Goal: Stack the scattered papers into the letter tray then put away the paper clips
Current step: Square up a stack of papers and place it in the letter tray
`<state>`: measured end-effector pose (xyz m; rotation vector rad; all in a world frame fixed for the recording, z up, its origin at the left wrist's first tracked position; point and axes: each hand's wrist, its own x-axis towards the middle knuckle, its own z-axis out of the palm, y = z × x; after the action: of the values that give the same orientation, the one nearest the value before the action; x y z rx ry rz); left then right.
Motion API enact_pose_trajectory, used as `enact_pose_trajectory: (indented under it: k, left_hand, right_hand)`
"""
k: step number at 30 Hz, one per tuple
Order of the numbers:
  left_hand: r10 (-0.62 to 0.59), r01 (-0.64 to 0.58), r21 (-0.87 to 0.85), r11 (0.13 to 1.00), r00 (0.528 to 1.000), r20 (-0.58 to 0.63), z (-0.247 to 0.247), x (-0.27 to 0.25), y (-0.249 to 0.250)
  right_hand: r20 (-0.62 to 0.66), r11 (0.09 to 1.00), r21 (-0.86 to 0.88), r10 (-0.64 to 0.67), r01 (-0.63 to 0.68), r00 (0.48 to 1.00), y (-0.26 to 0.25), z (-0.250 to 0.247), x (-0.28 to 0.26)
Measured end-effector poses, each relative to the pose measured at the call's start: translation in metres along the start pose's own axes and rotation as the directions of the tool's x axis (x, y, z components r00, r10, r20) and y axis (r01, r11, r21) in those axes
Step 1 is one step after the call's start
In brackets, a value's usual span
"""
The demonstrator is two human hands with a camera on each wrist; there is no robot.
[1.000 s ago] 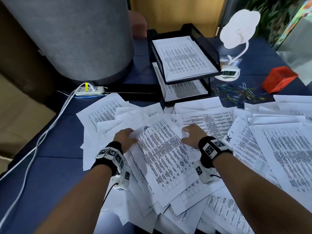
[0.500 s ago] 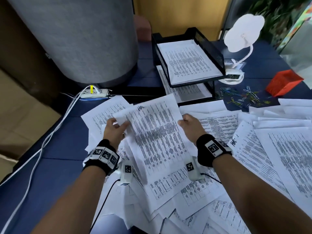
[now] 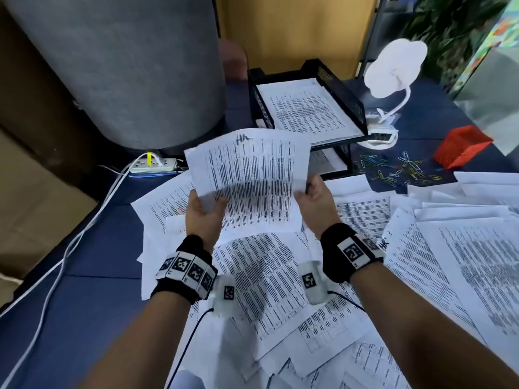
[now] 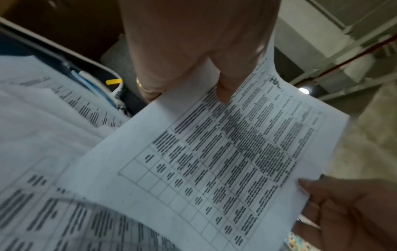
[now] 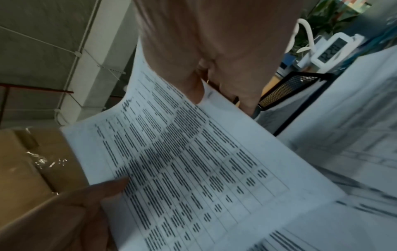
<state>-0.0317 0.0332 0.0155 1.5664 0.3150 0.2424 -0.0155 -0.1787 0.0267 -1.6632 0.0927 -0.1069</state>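
I hold one printed sheet (image 3: 250,175) up above the table, its far end bending toward the black mesh letter tray (image 3: 348,99). My left hand (image 3: 203,211) pinches the sheet's left edge, thumb on top (image 4: 223,91). My right hand (image 3: 311,199) pinches the right edge (image 5: 197,95). The same sheet (image 4: 214,161) (image 5: 193,161) fills both wrist views. The tray's upper tier holds a stack of papers (image 3: 306,110). Many scattered papers (image 3: 280,276) cover the blue table beneath my hands. Coloured paper clips (image 3: 398,169) lie loose right of the tray, near a red mesh holder (image 3: 460,146).
A big grey cylinder (image 3: 118,66) stands at the back left, with a white power strip (image 3: 153,164) and cables (image 3: 70,248) at its foot. A white cloud-shaped lamp (image 3: 393,68) with a small clock base (image 3: 382,137) sits right of the tray. Cardboard boxes (image 3: 31,197) lie left of the table.
Both hands gripped a sheet lying on the pile, lifted it off the table and carried it up and forward toward the tray.
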Motion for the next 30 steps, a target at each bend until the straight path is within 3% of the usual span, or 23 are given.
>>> enact_pose_trajectory:
  k: [8, 12, 14, 16, 24, 27, 30]
  left_hand:
    - [-0.045, 0.044, 0.037, 0.998, 0.999, 0.023, 0.011, 0.016, 0.011]
    - [-0.026, 0.027, -0.025, 0.999, 1.0, 0.009, 0.013, 0.032, 0.022]
    - [-0.02, 0.02, -0.04, 0.999, 1.0, 0.003, 0.021, 0.037, 0.027]
    - [-0.029, 0.03, -0.059, 0.998, 0.999, 0.029, 0.032, 0.038, 0.032]
    - [0.008, -0.018, 0.087, 0.996, 0.994, 0.109, 0.059, 0.045, 0.028]
    - [-0.055, 0.019, 0.219, 0.976, 0.985, 0.161, 0.059, 0.043, 0.014]
    - [-0.136, 0.084, 0.339, 0.937, 0.982, 0.132, 0.057, 0.038, -0.008]
  right_hand:
    - [0.057, 0.954, -0.203, 0.235, -0.219, 0.97, 0.028, -0.018, 0.001]
    - [0.171, 0.862, 0.118, 0.471, -0.493, 0.865, 0.04, -0.033, -0.004]
    - [0.212, 0.774, 0.35, 0.483, -0.528, 0.849, 0.042, -0.037, -0.005]
    - [0.233, 0.728, 0.454, 0.459, -0.513, 0.857, 0.039, -0.037, -0.003]
    - [0.067, 0.801, 0.369, 0.483, -0.471, 0.873, 0.044, -0.04, 0.018]
    - [0.0, 0.826, 0.24, 0.526, -0.511, 0.851, 0.057, -0.047, 0.018]
    - [-0.029, 0.792, 0.17, 0.598, -0.586, 0.801, 0.072, -0.057, 0.016]
